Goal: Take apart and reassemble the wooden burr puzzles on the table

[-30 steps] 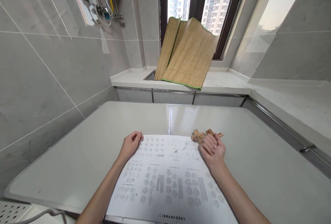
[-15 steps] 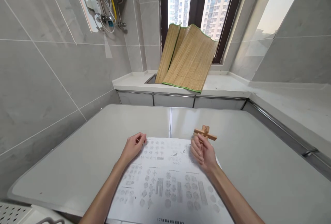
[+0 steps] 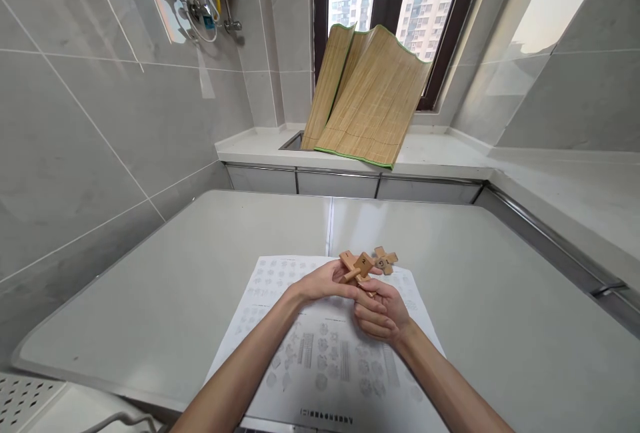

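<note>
My left hand (image 3: 327,283) and my right hand (image 3: 383,311) meet over the upper part of the printed sheet (image 3: 320,333). Between their fingers is a partly joined wooden interlocking puzzle (image 3: 357,265), its pieces crossing one another, with a dark mark on one face. The left fingers curl around its far side, while the right thumb and index finger pinch its lower end. Just beyond the hands, at the sheet's top edge, lies another cross-shaped group of wooden pieces (image 3: 385,261), with dark marks. Rows of small diagrams cover the sheet.
The sheet lies on a pale table (image 3: 150,299) with a central seam. Behind it, a folded bamboo mat (image 3: 373,99) leans against the window on a white counter (image 3: 260,153). A white perforated object (image 3: 30,396) sits at the lower left.
My left hand has moved right to join the right hand at the wooden puzzle. The cross-shaped group behind the hands now shows separately. The view has tilted slightly downward.
</note>
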`<state>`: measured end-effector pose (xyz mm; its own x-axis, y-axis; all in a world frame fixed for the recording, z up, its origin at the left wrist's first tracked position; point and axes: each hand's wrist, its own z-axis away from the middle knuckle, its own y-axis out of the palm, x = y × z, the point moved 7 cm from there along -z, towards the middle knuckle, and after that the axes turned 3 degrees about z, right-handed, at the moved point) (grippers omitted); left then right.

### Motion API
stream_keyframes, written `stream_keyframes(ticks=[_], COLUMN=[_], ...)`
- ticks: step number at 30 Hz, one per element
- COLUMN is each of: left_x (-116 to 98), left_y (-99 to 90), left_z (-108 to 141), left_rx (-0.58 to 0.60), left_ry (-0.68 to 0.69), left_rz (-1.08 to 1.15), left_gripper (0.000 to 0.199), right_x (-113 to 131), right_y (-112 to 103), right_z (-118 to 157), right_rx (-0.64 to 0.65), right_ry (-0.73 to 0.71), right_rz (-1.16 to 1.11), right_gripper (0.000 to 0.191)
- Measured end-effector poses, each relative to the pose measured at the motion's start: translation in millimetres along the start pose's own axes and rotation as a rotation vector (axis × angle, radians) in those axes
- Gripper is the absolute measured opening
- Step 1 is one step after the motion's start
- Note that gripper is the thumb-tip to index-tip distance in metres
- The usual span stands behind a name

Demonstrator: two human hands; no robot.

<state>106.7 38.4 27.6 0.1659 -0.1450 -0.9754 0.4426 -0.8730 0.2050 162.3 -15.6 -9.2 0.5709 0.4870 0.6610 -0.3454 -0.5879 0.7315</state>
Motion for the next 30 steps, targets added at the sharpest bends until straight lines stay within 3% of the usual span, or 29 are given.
stream_keyframes(ticks=[7,12,18,22,30], left_x=[8,13,22,27,24], left_y=[-0.1,-14.1,-30.0,-33.5,-32.1], left_z=[0,2,5,9,11], left_rx=[-0.029,-0.147,-0.283,-0.338,-0.394], left_ry=[0.037,0.043,0.058,0.014,0.020], left_rz=[0.064,0.019,0.000,-0.117,-0.187], left_gripper=[0.069,0.061,0.079,0.096,0.099], right_x=[-10,-6,5,6,7], right_y=[-11,-21,-35,-46,-49], right_z=[0,-3,-4,-3,-2], right_rx=[-0.007,-0.076,-0.218,-0.320,-0.399], right_ry=[0.093,0.058,-0.011,-0.024,-0.049], right_rz=[-0.026,-0.053,-0.017,0.020,0.026], right_gripper=[0.065,0.062,0.043,0.042,0.043])
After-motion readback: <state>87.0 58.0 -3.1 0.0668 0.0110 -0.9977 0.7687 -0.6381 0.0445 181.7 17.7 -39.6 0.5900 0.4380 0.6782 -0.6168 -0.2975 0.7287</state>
